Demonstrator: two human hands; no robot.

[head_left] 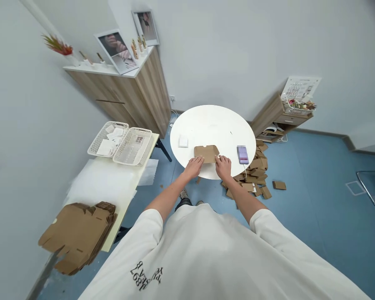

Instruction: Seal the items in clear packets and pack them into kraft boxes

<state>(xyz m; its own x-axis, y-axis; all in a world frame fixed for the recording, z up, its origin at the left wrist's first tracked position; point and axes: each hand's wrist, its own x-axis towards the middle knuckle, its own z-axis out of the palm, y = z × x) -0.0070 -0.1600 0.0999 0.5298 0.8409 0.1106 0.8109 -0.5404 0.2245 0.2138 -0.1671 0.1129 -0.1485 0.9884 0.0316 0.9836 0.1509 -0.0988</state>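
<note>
A small brown cardboard box (206,153) lies near the front edge of the round white table (212,121). My left hand (194,166) grips its left front corner, and my right hand (223,166) grips the right front corner. The fingers of both hands are curled over the cardboard. What lies under the box's top panel is hidden. To the left on the table sits a small white square stack (183,141). A phone (243,154) with a lit screen and a cable lies to the right of my right hand.
A side table (128,177) at left carries flattened cardboard boxes (81,229), white sheets and two white baskets (133,146) holding papers. Folded brown boxes (256,171) are heaped on the floor right of the round table. A wooden cabinet (150,87) stands behind, left.
</note>
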